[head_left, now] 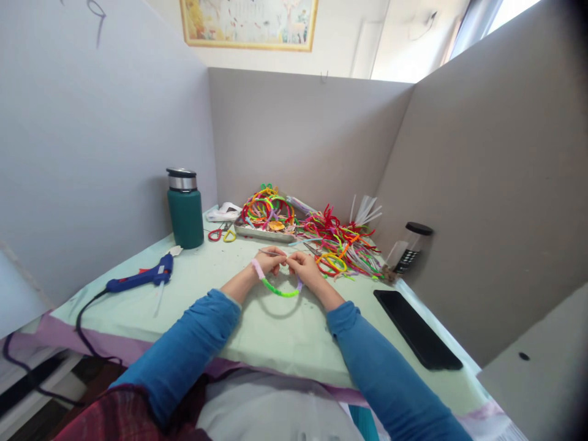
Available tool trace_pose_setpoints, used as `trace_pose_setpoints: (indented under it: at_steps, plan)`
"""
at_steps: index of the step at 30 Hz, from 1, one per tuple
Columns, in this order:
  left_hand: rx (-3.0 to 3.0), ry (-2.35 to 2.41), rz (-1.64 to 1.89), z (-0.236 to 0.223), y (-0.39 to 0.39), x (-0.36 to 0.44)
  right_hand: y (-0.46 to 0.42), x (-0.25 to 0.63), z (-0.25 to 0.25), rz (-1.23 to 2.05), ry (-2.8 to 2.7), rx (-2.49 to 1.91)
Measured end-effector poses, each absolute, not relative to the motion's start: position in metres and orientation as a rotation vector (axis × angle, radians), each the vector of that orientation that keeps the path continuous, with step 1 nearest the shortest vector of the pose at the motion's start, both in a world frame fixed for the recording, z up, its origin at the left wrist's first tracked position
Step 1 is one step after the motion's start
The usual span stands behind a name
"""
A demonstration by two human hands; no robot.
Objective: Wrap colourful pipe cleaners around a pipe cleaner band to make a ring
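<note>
A curved loop of fuzzy pipe cleaner (pixel 279 293), banded pink, green and pale purple, hangs below my two hands over the table. My left hand (pixel 270 262) is closed with its fingertips pinching one part of the loop. Close beside it, my right hand (pixel 304 269) pinches the loop too, thumb and finger pressed together. A thin greyish strip (pixel 271 252) runs across the left fingers toward the right fingertips; whether it belongs to the loop I cannot tell. The exact joint between the fingertips is hidden.
Behind my hands, a metal tray (pixel 264 234) holds colourful pipe cleaner rings, with a loose pile (pixel 340 236) beside it. Scissors (pixel 222 234) lie left of the tray. A green bottle (pixel 185 211), blue glue gun (pixel 142 277), black phone (pixel 416 327) and clear bottle (pixel 411 248) stand or lie around.
</note>
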State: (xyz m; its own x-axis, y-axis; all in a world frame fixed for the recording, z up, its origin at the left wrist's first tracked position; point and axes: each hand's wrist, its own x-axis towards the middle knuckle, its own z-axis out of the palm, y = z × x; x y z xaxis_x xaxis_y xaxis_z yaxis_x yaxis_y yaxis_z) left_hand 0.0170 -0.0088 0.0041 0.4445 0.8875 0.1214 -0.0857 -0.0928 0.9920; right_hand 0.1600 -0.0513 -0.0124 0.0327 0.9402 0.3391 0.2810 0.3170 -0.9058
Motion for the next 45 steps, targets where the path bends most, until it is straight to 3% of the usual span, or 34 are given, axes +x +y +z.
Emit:
trace_pose_setpoints:
  at_steps: [45]
  plan:
    - [1.478, 0.877, 0.925, 0.0052, -0.0117, 0.0167, -0.0512, 0.1598, -0.0142, 0.743, -1.54, -1.235]
